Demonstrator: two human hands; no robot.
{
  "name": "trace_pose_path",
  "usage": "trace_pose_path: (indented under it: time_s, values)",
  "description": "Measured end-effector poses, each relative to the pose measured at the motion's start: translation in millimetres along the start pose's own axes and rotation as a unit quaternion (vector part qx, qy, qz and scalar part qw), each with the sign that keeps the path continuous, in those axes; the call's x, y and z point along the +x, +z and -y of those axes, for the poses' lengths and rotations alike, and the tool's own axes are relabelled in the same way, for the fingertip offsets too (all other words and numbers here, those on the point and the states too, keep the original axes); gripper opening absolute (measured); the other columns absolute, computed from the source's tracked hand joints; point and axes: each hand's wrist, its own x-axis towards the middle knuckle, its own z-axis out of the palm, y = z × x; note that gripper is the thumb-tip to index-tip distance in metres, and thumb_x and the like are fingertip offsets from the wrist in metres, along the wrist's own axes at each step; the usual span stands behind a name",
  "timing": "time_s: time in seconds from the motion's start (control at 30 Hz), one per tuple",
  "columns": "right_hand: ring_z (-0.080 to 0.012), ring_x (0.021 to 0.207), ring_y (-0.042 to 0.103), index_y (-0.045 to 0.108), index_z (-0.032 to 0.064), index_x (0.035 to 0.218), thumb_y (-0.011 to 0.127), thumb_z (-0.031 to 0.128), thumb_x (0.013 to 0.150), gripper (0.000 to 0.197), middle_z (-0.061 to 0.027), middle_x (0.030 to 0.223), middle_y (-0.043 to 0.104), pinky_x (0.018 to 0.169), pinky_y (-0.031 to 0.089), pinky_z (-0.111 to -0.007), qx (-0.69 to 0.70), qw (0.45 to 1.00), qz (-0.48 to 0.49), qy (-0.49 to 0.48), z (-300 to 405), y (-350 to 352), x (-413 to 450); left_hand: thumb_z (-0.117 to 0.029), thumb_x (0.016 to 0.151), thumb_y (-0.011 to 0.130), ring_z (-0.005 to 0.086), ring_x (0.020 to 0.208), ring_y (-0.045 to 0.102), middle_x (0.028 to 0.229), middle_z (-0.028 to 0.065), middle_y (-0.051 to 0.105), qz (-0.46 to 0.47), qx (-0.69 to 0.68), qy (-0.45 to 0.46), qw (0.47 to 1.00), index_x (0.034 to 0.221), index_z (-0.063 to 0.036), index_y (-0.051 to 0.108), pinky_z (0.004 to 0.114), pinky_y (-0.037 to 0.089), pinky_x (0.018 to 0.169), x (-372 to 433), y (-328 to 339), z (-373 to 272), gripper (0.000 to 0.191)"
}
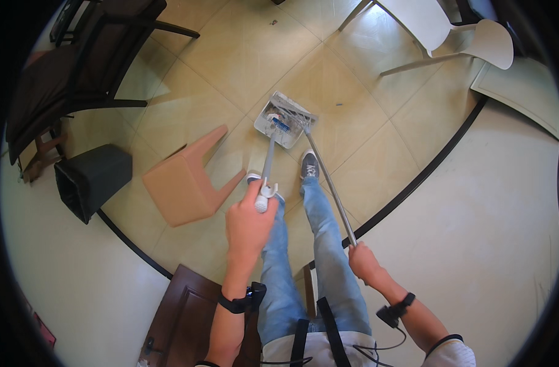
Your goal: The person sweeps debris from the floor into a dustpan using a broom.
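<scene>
My left hand (248, 227) grips the upper end of a long-handled dustpan's grey handle (269, 160), just by its white hook clip. The white dustpan (261, 127) rests on the tiled floor ahead of my shoes, with grey dust and small debris in it. A blue toothed strip (280, 124) shows inside the pan. My right hand (364, 264) is closed around a metal pole (330, 184). This pole runs down to a wide, flat sweeping head (302, 117) lying across the pan's right side; whether it is a broom or a squeegee I cannot tell.
A tan plastic stool (183, 183) lies tipped over at left, beside a dark waste bin (100, 174) on its side. Dark chair (91, 59) upper left; white chair (412, 23) upper right. Small debris bits (339, 104) dot the floor. Walls flank both sides; a brown door (192, 316) stands behind.
</scene>
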Motion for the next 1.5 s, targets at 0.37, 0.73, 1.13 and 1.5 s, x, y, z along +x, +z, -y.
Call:
trace_pose_path:
  time_s: [0.37, 0.73, 1.13, 1.5]
  values:
    - [-0.0256, 0.042, 0.045, 0.050, -0.0044, 0.080, 0.046, 0.035, 0.098, 0.044, -0.0139, 0.056, 0.052, 0.042, 0.040, -0.038, 0.207, 0.965, -0.026, 0.156, -20, -109, -17, -0.009, 0.081, 0.063, 0.0169, 0.051, 0.048, 0.062, 0.0121, 0.053, 0.051, -0.024, 0.040, 0.998, 0.104, -0.0047, 0.062, 0.030, 0.041, 0.051, 14, -24, 6, 0.023]
    - [-0.0346, 0.043, 0.060, 0.051, -0.0112, 0.073, 0.038, 0.035, 0.100, 0.055, -0.0233, 0.060, 0.058, 0.042, 0.053, -0.043, 0.280, 0.945, 0.037, 0.165, 48, -1, 37, -0.018, 0.078, 0.068, 0.0405, 0.067, 0.062, 0.069, 0.0203, 0.062, 0.145, 0.010, 0.053, 0.988, 0.106, -0.0123, 0.061, 0.044, 0.048, 0.057, 10, -8, -9, 0.029]
    - [-0.0099, 0.035, 0.030, 0.041, 0.0088, 0.073, 0.048, 0.036, 0.098, 0.037, 0.0036, 0.053, 0.033, 0.034, 0.031, -0.029, 0.443, 0.828, 0.229, 0.257, 35, -93, -62, -0.016, 0.081, 0.065, 0.0392, 0.064, 0.062, 0.068, 0.0206, 0.061, 0.101, 0.034, 0.022, 0.994, 0.109, -0.0098, 0.061, 0.043, 0.048, 0.056, -31, 26, -28, 0.029]
    - [-0.0500, 0.066, 0.056, 0.047, -0.0025, 0.089, 0.048, 0.029, 0.097, 0.032, -0.0292, 0.068, 0.058, 0.056, 0.043, -0.057, 0.010, 0.995, -0.101, 0.002, 5, -82, 55, -0.016, 0.081, 0.066, 0.0385, 0.065, 0.064, 0.070, 0.0205, 0.062, 0.044, 0.014, -0.042, 0.998, 0.107, -0.0109, 0.062, 0.041, 0.050, 0.056, -32, 4, -2, 0.027]
